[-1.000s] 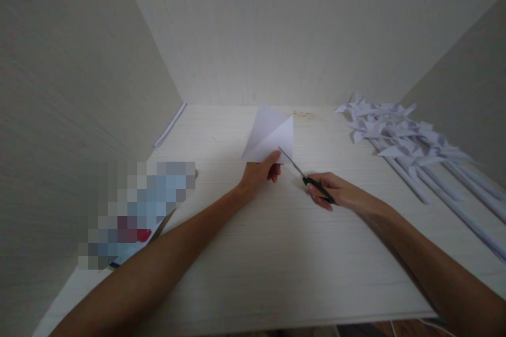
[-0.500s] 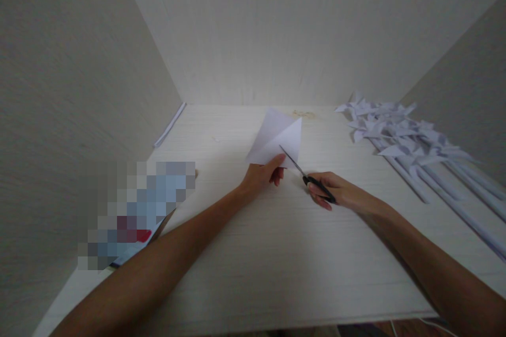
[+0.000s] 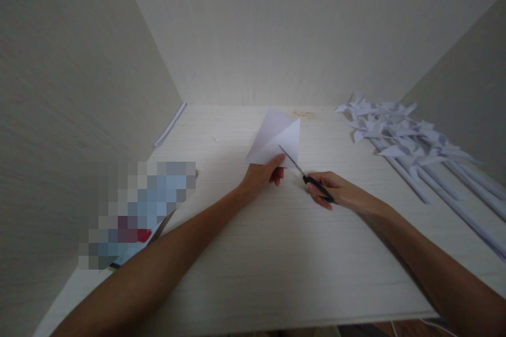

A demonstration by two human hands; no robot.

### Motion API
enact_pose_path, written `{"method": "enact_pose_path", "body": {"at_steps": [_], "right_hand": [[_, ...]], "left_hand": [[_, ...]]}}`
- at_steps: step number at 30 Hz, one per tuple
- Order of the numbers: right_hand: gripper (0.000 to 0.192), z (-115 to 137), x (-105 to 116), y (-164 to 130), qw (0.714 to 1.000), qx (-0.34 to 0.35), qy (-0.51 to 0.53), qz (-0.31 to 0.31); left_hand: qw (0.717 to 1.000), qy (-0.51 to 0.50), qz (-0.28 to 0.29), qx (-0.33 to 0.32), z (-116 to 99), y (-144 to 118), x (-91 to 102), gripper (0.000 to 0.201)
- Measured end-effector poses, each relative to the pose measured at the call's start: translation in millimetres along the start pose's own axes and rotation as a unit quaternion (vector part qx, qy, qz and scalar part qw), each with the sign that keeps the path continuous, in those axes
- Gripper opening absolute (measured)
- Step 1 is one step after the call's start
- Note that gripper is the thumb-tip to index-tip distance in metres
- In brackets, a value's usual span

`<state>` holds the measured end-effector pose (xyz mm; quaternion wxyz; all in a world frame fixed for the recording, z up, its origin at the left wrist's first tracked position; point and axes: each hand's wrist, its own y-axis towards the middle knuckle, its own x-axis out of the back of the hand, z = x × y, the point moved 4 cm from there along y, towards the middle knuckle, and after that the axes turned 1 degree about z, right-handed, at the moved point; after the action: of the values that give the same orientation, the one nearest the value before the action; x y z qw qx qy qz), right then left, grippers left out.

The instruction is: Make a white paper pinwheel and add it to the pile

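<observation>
Here, paper [image 3: 276,137] held up over desk [image 3: 253,274], mid-cut.
Left hand [image 3: 263,174] pinches its bottom corner; right hand [image 3: 336,192], just beside, grips scissors [image 3: 306,176], blades into the lower edge.

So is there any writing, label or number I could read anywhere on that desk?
None can be read. The folded white paper, the scissors, the paper pinwheels and the desk show no print. The flat item at the left is blurred into blocks, so any text there is unreadable.
</observation>
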<state>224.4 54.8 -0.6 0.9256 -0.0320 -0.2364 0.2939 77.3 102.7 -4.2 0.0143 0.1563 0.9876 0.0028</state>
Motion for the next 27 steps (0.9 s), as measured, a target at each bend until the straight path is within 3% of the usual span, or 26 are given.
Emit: {"method": "enact_pose_path", "body": {"at_steps": [3, 8, 27], "right_hand": [[0.041, -2.2, 0.2, 0.6, 1.0, -0.003, 0.002, -0.005], [0.043, -4.1, -0.2, 1.4, 1.0, 0.001, 0.016, -0.002], [0.044, -2.9, 0.8, 0.5, 1.0, 0.006, 0.014, 0.001]], "left_hand": [[0.999, -0.033, -0.042, 0.004, 2.7, 2.9, 4.8, 0.034], [0.988, -0.095, -0.115, -0.048, 2.4, 7.5, 16.0, 0.028], [0.991, -0.087, -0.096, -0.04, 2.0, 6.0, 14.2, 0.03]]}}
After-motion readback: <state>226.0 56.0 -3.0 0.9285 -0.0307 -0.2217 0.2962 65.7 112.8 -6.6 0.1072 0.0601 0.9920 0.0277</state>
